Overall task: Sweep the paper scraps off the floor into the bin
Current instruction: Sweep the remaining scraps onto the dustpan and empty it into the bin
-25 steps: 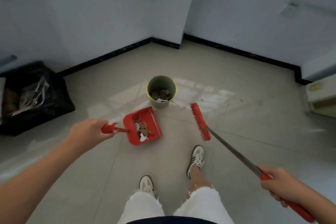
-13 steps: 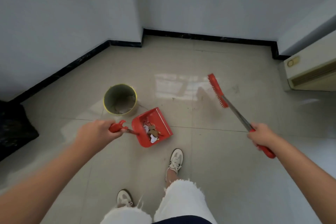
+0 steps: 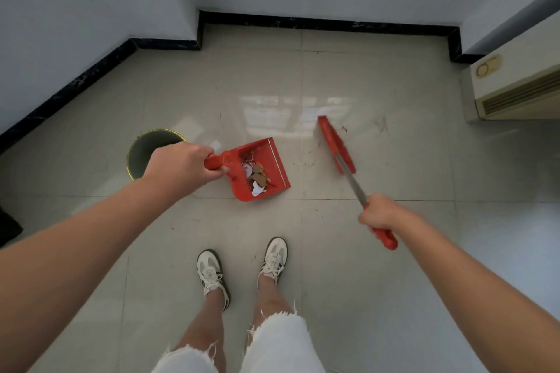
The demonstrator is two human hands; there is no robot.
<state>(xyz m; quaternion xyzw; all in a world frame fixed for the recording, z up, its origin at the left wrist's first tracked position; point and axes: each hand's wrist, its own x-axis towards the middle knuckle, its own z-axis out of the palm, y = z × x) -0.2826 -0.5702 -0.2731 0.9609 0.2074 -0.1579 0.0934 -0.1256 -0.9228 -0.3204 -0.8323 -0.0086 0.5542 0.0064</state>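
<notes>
White fabric: frayed shorts point(image 3: 272, 342) at the bottom edge, nearest the camera; two white sneakers point(image 3: 212, 274) stand on the tiled floor point(image 3: 378, 281), on the near side of the dustpan.
Right hand: right hand point(image 3: 382, 215) to the near right of the dustpan, fingers clenched around the broom point(image 3: 348, 160) where its metal shaft meets the red grip; the grip end sticks out below the fist.
Left hand: left hand point(image 3: 178, 165) just left of the dustpan, fingers wrapped tight on its red handle.
Dustpan: red dustpan point(image 3: 260, 168), centre of the floor; whether it rests on the tiles or is held just above them cannot be told.
Paper scraps: paper scraps point(image 3: 257, 177), white and brown, heaped inside the dustpan near its handle end.
Broom head: red, right of the dustpan and apart from it, low at the floor.
Bin: bin point(image 3: 142, 151) with a yellow rim, left of the dustpan, partly hidden behind the left hand; contents not visible.
Beige unit: beige vented unit point(image 3: 515, 87), far right of the dustpan, against the wall.
Skirting: black skirting point(image 3: 327, 22) beyond the dustpan, along the white walls.
</notes>
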